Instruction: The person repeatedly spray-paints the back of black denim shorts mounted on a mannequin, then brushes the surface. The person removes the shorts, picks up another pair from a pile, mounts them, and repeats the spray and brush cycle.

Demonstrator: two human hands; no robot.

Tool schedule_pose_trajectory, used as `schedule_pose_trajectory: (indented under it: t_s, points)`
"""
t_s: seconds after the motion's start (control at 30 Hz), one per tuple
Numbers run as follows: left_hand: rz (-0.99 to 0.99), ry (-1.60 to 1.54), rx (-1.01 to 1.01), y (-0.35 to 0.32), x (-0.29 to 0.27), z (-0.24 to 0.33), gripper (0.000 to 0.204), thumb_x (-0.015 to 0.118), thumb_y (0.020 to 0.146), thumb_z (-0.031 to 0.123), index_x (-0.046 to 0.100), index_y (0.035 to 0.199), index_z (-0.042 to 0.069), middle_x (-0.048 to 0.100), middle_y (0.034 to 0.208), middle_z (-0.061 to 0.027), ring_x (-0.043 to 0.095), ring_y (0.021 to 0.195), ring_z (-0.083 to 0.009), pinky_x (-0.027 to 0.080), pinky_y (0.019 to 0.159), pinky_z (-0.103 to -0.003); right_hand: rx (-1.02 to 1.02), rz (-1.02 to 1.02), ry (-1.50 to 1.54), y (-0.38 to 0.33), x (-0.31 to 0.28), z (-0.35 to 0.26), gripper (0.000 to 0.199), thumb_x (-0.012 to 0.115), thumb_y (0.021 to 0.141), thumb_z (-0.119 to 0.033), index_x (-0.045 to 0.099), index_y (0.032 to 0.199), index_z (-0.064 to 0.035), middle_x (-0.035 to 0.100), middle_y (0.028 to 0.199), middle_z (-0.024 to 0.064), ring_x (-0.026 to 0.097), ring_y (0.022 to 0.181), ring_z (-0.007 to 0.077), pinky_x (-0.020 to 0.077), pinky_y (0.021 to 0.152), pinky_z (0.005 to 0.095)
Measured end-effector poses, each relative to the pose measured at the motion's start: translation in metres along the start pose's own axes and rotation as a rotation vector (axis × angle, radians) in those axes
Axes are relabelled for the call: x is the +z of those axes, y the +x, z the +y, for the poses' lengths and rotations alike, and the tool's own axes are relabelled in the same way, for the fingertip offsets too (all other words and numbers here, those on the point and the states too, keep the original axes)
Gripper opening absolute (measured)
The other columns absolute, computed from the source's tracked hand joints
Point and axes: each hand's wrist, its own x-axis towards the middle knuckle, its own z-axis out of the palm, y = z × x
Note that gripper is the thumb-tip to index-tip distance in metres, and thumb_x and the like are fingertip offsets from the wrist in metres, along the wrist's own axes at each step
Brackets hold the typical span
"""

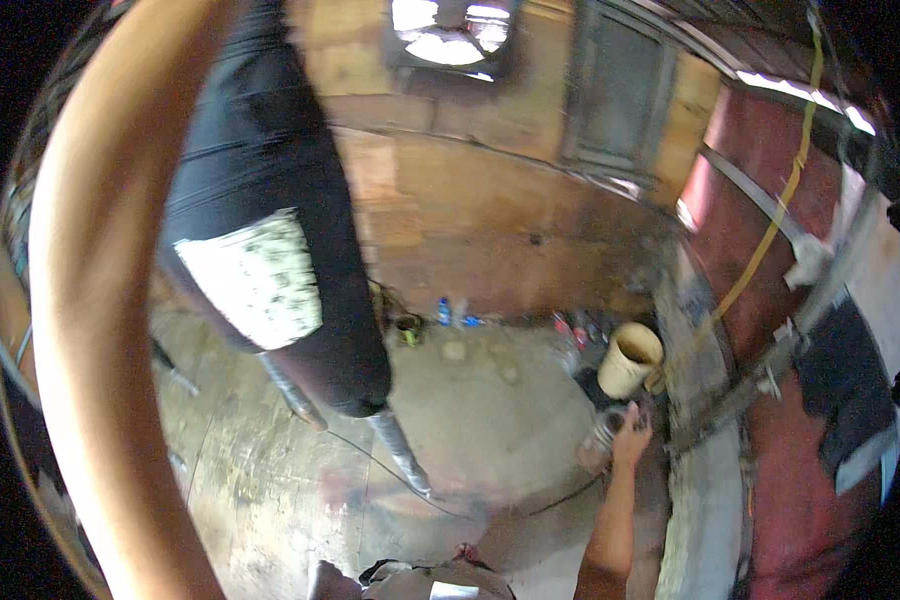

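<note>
Plainly, the two bare arms are spread wide, with a black-covered form point(270, 170) between them.

Far left, the left arm point(100, 300) runs past the upper edge; the left hand is out of view, its grip untold. Beside it, the black-covered form bears a pale patterned patch point(260, 285) above grey legs point(400, 452). A blue bottle point(444, 311) stands near the wall. Farther right, the right hand point(632, 438) is at a small grey thing point(607, 428), just in front of a beige open cylinder point(630, 362); whether it grips cannot be told.
</note>
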Motion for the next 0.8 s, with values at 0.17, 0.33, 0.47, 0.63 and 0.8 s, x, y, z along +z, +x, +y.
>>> schedule_pose_trajectory:
  t_s: [0.17,0.33,0.47,0.63,0.8]
  points:
    - [0.342,-0.104,0.330,-0.025,-0.011,-0.022,0.060,0.059,0.096,0.057,0.072,0.115,0.001,0.072,0.106,-0.0263,0.068,0.103,-0.0439,0.053,0.095,-0.050,-0.063,0.062,-0.355,-0.024,0.000,0.047,0.088,0.073,0.094,-0.031,0.023,0.162,-0.0050,0.031,0.148,0.0322,0.052,0.122,0.0418,0.0422,0.105,0.0492]
    - [0.216,0.188,-0.066,-0.086,-0.037,-0.131,0.054,0.044,0.103,0.048,0.069,0.112,0.001,0.071,0.105,-0.0255,0.067,0.103,-0.0421,0.052,0.094,-0.050,-0.114,0.213,-0.443,-0.093,0.005,0.015,0.087,0.070,0.090,-0.004,0.022,0.162,-0.0051,0.027,0.149,0.0329,0.038,0.134,0.0432,0.0378,0.110,0.0511]
    - [-0.078,0.291,-0.131,-0.137,-0.034,-0.174,0.041,0.052,0.097,0.040,0.073,0.097,0.005,0.073,0.093,-0.0238,0.072,0.087,-0.0433,0.057,0.080,-0.053,-0.333,0.045,-0.203,-0.132,0.043,-0.095,0.081,0.067,0.092,-0.004,0.026,0.161,-0.0076,0.030,0.153,0.0265,0.042,0.138,0.0427,0.0403,0.111,0.0520]
    - [0.340,0.123,0.083,-0.179,-0.032,-0.212,0.018,0.061,0.094,0.023,0.071,0.098,0.008,0.071,0.086,-0.0171,0.070,0.084,-0.0380,0.055,0.075,-0.049,-0.580,-0.169,0.174,-0.185,0.091,-0.296,0.057,0.061,0.102,-0.014,0.041,0.154,-0.0026,0.047,0.146,0.0207,0.057,0.127,0.0322,0.0440,0.109,0.0420]
    - [0.655,-0.581,0.094,-0.273,-0.022,-0.163,0.026,0.059,0.100,0.026,0.068,0.110,0.003,0.069,0.083,-0.0154,0.069,0.078,-0.0261,0.054,0.070,-0.039,-0.732,-0.556,0.469,-0.265,0.125,-0.450,0.053,0.053,0.107,-0.020,0.040,0.151,0.0056,0.059,0.138,0.0212,0.060,0.124,0.0253,0.0431,0.110,0.0382]
